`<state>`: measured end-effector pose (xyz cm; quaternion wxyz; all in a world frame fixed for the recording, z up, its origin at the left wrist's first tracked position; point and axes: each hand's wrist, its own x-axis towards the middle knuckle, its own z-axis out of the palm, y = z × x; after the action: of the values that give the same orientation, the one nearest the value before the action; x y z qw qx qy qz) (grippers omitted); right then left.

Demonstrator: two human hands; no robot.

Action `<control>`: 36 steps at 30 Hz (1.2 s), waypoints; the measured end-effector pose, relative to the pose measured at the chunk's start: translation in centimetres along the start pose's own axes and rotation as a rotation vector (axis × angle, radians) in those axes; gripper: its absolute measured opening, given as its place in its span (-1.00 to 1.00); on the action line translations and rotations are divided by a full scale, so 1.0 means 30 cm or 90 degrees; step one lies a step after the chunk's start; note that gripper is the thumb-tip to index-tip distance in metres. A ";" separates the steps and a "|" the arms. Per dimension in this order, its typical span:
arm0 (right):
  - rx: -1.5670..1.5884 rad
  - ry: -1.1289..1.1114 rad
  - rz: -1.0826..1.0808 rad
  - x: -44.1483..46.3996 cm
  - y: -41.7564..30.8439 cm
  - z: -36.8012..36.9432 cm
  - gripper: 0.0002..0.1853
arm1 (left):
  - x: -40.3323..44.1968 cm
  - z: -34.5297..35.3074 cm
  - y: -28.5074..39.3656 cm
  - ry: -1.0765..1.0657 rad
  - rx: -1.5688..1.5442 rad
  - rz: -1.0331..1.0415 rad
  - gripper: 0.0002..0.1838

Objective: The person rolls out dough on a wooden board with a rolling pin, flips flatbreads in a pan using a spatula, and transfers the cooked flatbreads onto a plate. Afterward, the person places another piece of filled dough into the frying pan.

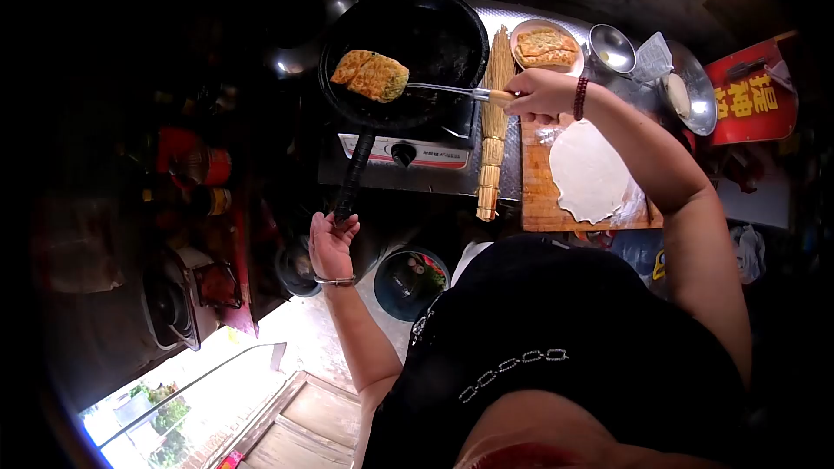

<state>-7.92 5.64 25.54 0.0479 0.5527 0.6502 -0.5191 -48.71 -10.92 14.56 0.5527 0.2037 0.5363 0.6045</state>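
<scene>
My right hand (pixel 543 95) is closed around the wooden handle of a metal spatula (pixel 447 89). The spatula's far end goes under a browned, folded flatbread (pixel 372 75) on the left side of a black frying pan (pixel 434 108). I cannot tell whether the flatbread is raised off the pan. Below the pan, my left hand (pixel 333 245) has its fingers curled at the end of the black pan handle (pixel 352 175). The pan sits on a stove (pixel 402 155) with a black knob.
Right of the stove lies a straw brush (pixel 492 152). A plate (pixel 514 45) holds browned flatbread. Rolled dough (pixel 589 169) lies on a wooden board (pixel 537 200). Farther right are a metal bowl (pixel 612 42) and a red sign (pixel 730 78). A bin (pixel 387 300) stands on the floor.
</scene>
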 end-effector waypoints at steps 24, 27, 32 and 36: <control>0.239 0.209 -0.081 -0.196 0.234 0.126 -0.81 | -0.008 -0.057 -0.220 0.044 0.113 -0.257 -0.59; 0.327 0.244 -0.097 -0.274 0.274 0.158 -0.80 | -0.006 -0.059 -0.252 0.030 0.136 -0.286 -0.63; 0.403 0.275 -0.069 -0.431 0.373 0.163 -0.76 | -0.005 -0.069 -0.326 0.051 0.168 -0.318 -0.65; 0.432 0.333 -0.021 -0.490 0.488 0.154 -0.81 | -0.021 -0.023 -0.356 0.039 0.191 -0.355 -0.50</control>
<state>6.63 -9.76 23.67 -0.3113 0.6397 0.4413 -0.5469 -44.28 -13.75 5.22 0.6444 0.1097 0.6713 0.3494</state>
